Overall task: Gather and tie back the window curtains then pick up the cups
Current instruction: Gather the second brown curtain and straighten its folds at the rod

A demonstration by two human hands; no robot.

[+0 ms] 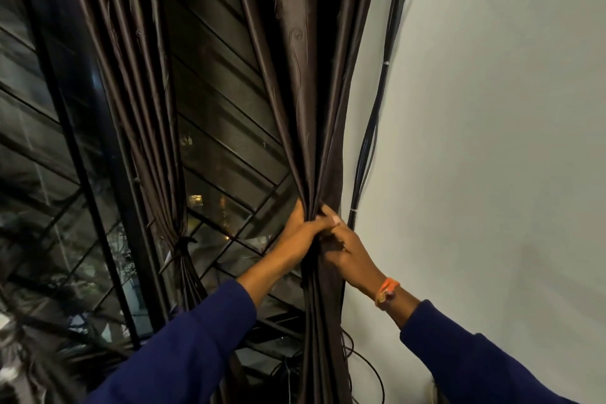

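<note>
Head view, tilted up at a dark window w/ black metal grille (pixel 226 154). Two dark brown satin curtain panels are seen.

Right curtain panel (pixel 308 75) hangs beside the pale wall (pixel 492 141), bunched into a narrow waist at mid-frame; below that the folds drop straight down to the bottom edge.

The left hand (pixel 303 228) is wrapped round the bunched fabric from the left side, fingers curled tight over the folds, thumb side up. The right hand (pixel 344 251) is closed on the same bunch from the right, just below/beside the left hand, the two touching; fingertips (pixel 333 218) are pressed into the gather. Whether a tie or cord is pinched in either hand cannot be told.

Left curtain panel (pixel 131 75) is already gathered and cinched by a dark tie-back knot (pixel 182 246), low on the left near the window frame.

A bundle of black cables (pixel 377 108) runs down the wall just right of the held curtain, clipped w/ small white ties; more loops are seen low near the floor. An orange woven wristband (pixel 387 293) is worn on the right wrist; navy blue long sleeves (pixel 196 338) cover both forearms.

Cups: not in view.
</note>
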